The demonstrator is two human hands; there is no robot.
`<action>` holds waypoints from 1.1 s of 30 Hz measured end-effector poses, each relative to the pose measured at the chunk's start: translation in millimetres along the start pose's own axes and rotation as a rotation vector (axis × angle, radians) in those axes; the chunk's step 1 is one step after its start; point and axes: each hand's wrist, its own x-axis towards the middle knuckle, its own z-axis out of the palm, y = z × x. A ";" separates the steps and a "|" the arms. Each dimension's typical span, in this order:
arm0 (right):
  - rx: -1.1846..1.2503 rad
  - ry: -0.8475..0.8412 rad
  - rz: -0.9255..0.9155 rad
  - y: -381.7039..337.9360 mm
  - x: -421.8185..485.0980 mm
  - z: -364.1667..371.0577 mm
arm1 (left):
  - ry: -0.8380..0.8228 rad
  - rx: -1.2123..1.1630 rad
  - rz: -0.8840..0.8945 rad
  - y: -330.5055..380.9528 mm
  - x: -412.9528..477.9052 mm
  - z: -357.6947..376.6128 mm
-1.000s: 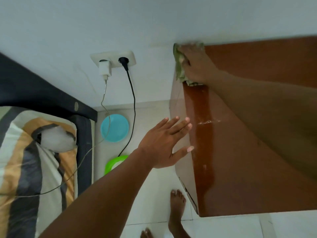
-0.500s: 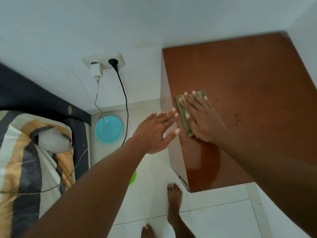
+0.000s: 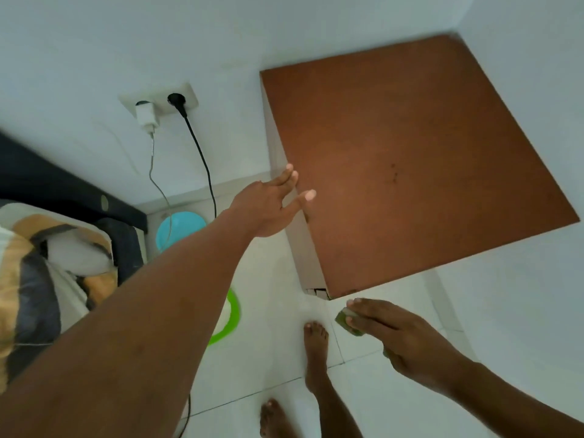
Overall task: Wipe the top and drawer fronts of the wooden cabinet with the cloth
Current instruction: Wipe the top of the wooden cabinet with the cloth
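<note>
Right grip (image 3: 403, 338) holds the green cloth (image 3: 346, 322). Its fingers lie long over the cloth and the thumb is hidden underneath; a folded edge shows past the fingertips, and a sliver more shows under the heel of the palm. Grip and cloth are off the wooden cabinet (image 3: 410, 153), just beyond its near corner, over the white tiled floor (image 3: 271, 279). Whether the cloth touches the cabinet's front cannot be told from above. Cabinet top: reddish-brown panel reaching up and away from the right grip into the room's corner, with a few dark specks near its middle. Left grip (image 3: 268, 210) is wide, fingers straight and spread, holding nothing. It sits at the top's left edge, well apart from the right grip, thumb tip overlapping the panel; contact not resolvable. The cabinet's pale side panel lies directly behind the left grip's fingers. Beyond the left grip, on the wall: a double socket (image 3: 159, 99) with a white charger (image 3: 146, 117) and a black plug (image 3: 175, 99), both cables running down toward the floor. Beside the left forearm, on the floor: a blue dish (image 3: 180, 227) and a green-rimmed round object (image 3: 233, 312), the latter partly hidden by the arm. Farther left of that arm: a bed (image 3: 63, 184) with a striped pillow (image 3: 47, 263). One bare foot (image 3: 316, 346) stands just left of the right grip; a second foot (image 3: 273, 415) is nearer the camera.
</note>
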 end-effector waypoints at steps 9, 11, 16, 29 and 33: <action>0.128 0.484 0.376 50.7 213.9 -88.4 | 0.015 -0.036 -0.005 -0.7 0.4 -3.5; 0.100 0.432 0.408 65.2 264.6 -95.0 | 0.023 -0.024 0.004 -1.8 -0.9 -1.9; 0.024 0.263 0.273 91.4 363.3 -95.6 | 0.014 -0.057 0.017 -6.5 -2.3 2.4; -0.338 -0.001 0.211 101.0 435.5 -79.5 | -0.034 -0.090 0.069 -16.0 0.9 1.9; -0.348 0.000 0.197 101.6 405.7 -73.4 | -0.043 -0.062 0.060 -12.9 0.0 -1.5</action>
